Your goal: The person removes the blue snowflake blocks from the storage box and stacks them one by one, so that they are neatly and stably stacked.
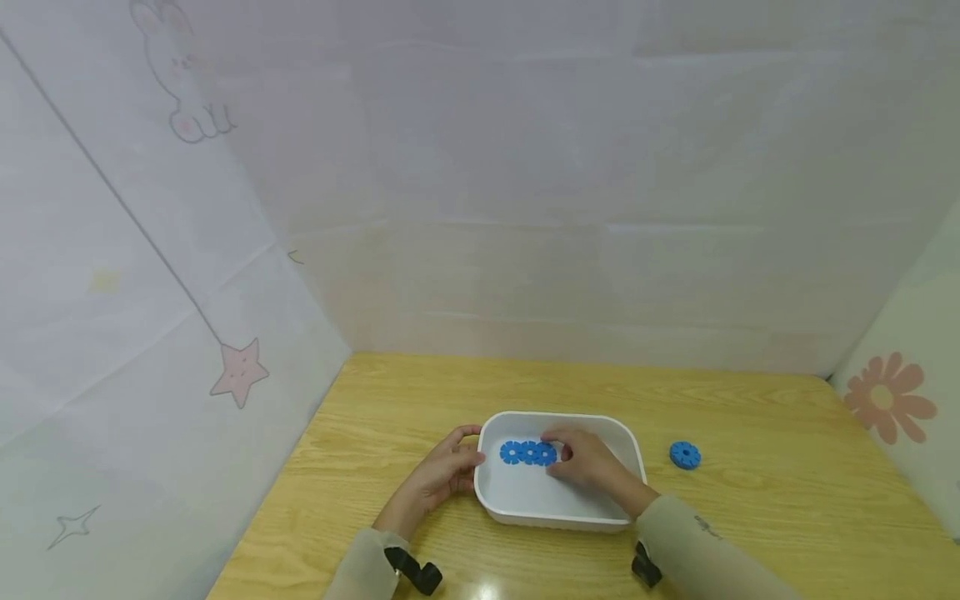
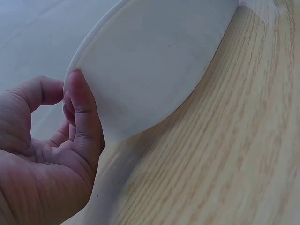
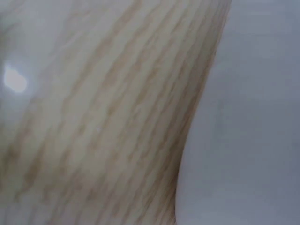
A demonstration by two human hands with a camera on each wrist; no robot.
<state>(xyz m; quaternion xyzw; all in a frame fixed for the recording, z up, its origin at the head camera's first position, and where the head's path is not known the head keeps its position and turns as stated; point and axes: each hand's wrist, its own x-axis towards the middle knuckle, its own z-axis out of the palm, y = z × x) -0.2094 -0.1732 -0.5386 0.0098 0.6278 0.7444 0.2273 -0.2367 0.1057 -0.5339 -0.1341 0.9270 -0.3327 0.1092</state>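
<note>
A white plastic tub (image 1: 525,502) rests on the wooden table. At its left end my left hand (image 1: 441,471) holds the rim, the fingertips on the edge; the left wrist view shows this hand (image 2: 56,140) pinching the tub's rim (image 2: 86,44). Inside lie three blue notched discs, like snowflake building discs, in an overlapping row: a left disc (image 1: 511,452), a middle disc (image 1: 529,452) and a right disc (image 1: 545,455). My right hand (image 1: 592,462) reaches in over the right wall, thumb and fingers spread around the right disc's edges. That hand is out of sight in the right wrist view.
On the table (image 1: 780,500), to the right of the tub, stands a small stack of blue notched discs (image 1: 685,455). Pale printed sheets (image 1: 562,250) enclose the table at the back and on both sides.
</note>
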